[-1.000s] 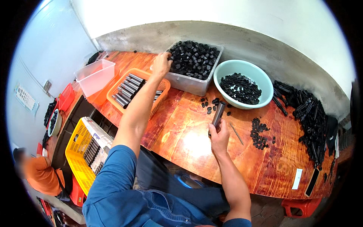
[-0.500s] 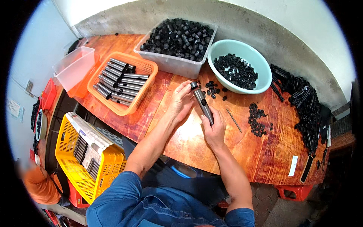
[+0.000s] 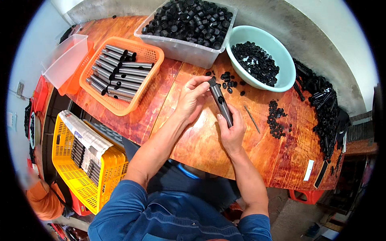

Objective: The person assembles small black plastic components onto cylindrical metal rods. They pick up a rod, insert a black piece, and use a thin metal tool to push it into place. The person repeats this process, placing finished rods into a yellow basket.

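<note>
A dark grey metal tube (image 3: 222,105) with a hole in its side slants over the table between my hands. Its lower end is gripped by my right hand (image 3: 233,131), thumb on one side and fingers on the other. At the upper end is a black plastic cap (image 3: 212,81), pinched by the thumb and fingers of my left hand (image 3: 192,98). The fingertips partly cover the cap, so how far it sits in the tube cannot be seen. Small black plugs (image 3: 229,82) lie loose just beyond the tube, and a thin metal rod (image 3: 252,119) rests right of my right hand.
An orange basket (image 3: 122,110) of metal tubes stands left. Behind are a clear bin (image 3: 181,50) of black caps and a pale green basin (image 3: 283,60) of small plugs. Black parts (image 3: 325,108) pile at right. A yellow crate (image 3: 102,193) sits lower left, near another person's orange sleeve (image 3: 42,199).
My left fingers have closed further over the cap at the tube's upper end. My right hand keeps its hold on the tube. The whole view has shifted slightly.
</note>
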Demonstrator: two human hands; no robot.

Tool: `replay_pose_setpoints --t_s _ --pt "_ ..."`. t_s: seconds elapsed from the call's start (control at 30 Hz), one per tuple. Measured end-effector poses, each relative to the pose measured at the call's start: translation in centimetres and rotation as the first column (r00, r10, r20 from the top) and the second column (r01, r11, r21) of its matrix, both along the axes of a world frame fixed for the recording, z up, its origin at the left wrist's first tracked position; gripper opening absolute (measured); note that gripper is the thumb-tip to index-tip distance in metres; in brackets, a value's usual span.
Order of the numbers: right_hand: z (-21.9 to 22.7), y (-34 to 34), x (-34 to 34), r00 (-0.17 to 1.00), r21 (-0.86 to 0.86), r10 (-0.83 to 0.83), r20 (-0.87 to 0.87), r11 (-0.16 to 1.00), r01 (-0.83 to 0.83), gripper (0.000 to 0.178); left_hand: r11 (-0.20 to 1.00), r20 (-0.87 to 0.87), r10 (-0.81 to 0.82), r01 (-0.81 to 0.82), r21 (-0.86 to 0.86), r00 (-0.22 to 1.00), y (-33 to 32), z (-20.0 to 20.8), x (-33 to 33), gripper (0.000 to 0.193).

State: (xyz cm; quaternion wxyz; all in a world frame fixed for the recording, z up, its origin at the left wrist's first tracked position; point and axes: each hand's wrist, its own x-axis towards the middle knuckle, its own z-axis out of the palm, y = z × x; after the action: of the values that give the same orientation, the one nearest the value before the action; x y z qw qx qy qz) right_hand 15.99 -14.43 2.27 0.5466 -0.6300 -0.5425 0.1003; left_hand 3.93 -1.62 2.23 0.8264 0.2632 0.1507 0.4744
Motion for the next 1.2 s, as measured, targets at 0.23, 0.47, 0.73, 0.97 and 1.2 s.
replay_pose_setpoints --t_s 0.23,0.47,0.73,0.97,1.2 --pt "0.2 0.0 -0.1 0.999 0.029 -0.016 0.037 0.999 0.015 0.036 0.996 -0.110 -0.063 0.070 0.061 0.992 0.1 -0.2 0.1 0.019" --pt "0.3 -0.1 -0.3 0.988 0.042 -0.036 0.149 0.999 0.030 0.036 0.987 0.086 -0.121 0.129 -0.097 0.989 0.0 -0.6 0.5 0.027" --pt "0.1 -0.7 -0.3 0.980 0.051 -0.031 0.194 0.998 0.022 0.036 0.900 0.206 -0.397 0.423 -0.106 0.895 -0.5 0.3 0.5 0.039" --pt "-0.1 -1.8 -0.1 0.959 -0.095 0.113 -0.262 0.985 -0.142 0.032 0.867 0.231 -0.467 0.493 -0.069 0.854 -0.4 -0.6 0.1 0.042" --pt "0.3 -1.8 0.9 0.289 -0.018 0.150 -0.946 0.862 -0.506 0.026 0.874 0.244 -0.467 0.486 -0.018 0.850 -0.1 -0.2 -0.4 0.035"
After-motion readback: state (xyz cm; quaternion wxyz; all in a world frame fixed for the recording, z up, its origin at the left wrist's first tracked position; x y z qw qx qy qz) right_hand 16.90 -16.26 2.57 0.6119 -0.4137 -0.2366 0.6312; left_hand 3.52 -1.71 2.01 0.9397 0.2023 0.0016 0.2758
